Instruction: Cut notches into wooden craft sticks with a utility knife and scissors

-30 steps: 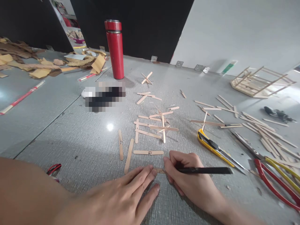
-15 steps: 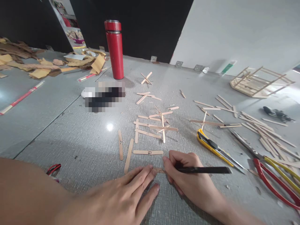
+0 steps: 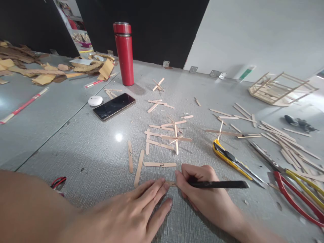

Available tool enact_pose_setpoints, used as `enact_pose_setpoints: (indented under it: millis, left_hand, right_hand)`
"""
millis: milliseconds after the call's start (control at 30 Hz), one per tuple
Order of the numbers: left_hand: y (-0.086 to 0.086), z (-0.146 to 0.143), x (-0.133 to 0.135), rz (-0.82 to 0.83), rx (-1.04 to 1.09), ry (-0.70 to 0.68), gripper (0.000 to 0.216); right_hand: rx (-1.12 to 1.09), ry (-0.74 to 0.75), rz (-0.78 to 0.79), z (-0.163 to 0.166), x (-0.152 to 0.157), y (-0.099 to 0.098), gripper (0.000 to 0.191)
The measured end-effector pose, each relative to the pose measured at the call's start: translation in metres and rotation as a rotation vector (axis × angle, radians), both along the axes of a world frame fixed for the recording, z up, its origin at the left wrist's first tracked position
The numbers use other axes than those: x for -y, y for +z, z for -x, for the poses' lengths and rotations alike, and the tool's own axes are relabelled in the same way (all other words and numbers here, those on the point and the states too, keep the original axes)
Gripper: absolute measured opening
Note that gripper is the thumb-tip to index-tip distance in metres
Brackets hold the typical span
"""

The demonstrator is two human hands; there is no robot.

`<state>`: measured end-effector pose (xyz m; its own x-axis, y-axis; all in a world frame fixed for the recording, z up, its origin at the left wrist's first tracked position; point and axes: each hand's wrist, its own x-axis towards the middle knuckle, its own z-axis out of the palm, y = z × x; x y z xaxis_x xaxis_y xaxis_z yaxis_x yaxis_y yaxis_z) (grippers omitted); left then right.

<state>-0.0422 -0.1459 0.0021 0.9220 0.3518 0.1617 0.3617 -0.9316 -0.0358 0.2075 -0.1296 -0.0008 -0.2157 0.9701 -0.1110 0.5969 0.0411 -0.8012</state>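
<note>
My left hand (image 3: 141, 209) lies flat on the table with its fingers stretched out, the fingertips pressing on a small wooden craft stick (image 3: 172, 184). Only a short piece of that stick shows between my hands, with dark marks on it. In a writing grip, my right hand (image 3: 202, 189) holds a black pen (image 3: 220, 184); its tip is hidden behind my fingers at the stick's right end. Just beyond lies another craft stick (image 3: 152, 164) with a notched outline in its middle. Two more sticks, one plain (image 3: 139, 168) and one notched (image 3: 130, 157), rest to the left.
Joined craft sticks (image 3: 174, 137) lie ahead. On the right are a yellow box cutter (image 3: 231, 160), red-and-yellow-handled scissors (image 3: 286, 175), loose sticks (image 3: 291, 141) and a stick frame (image 3: 280, 89). A red flask (image 3: 124, 55), a phone (image 3: 114, 106) and cardboard scraps (image 3: 50, 71) are farther back.
My right hand with the pen has shifted very slightly to the left. My left hand and the craft sticks have stayed in place.
</note>
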Motion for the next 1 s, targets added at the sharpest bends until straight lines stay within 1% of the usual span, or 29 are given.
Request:
enact_pose_setpoints:
  millis: [100,267,367,467,600,700,800,1000]
  left_hand:
    - [0.0013,-0.0007,0.0004,-0.005,0.010,0.010,0.047]
    - [0.0042,-0.0034,-0.0001,-0.059,0.036,0.009,0.044]
    - [0.0043,-0.0037,-0.0003,-0.070,0.043,0.019,0.043]
    - [0.0024,-0.0026,0.0003,-0.049,0.043,0.035,0.045]
    - [0.0030,-0.0024,-0.0004,-0.074,0.039,0.013,0.045]
    - [0.0049,-0.0033,-0.0012,-0.095,0.036,-0.009,0.042]
    - [0.0039,-0.0035,-0.0004,-0.091,0.039,0.008,0.043]
    - [0.0010,-0.0040,0.0010,-0.100,0.063,0.027,0.043]
  right_hand:
    - [-0.009,-0.002,0.012,-0.0006,-0.0003,-0.0007,0.045]
    - [-0.092,-0.060,0.027,0.0008,-0.0007,0.0012,0.046]
    - [-0.074,-0.050,0.019,0.0040,-0.0011,0.0043,0.046]
    - [-0.063,-0.055,0.058,0.0071,-0.0022,0.0058,0.046]
    - [-0.082,-0.074,0.094,0.0083,-0.0037,0.0042,0.048]
    - [-0.066,-0.079,0.070,0.0080,-0.0036,0.0033,0.049]
    - [-0.042,-0.081,0.034,0.0081,-0.0037,0.0030,0.048]
    - [-0.046,-0.079,0.016,0.0088,-0.0043,0.0016,0.048]
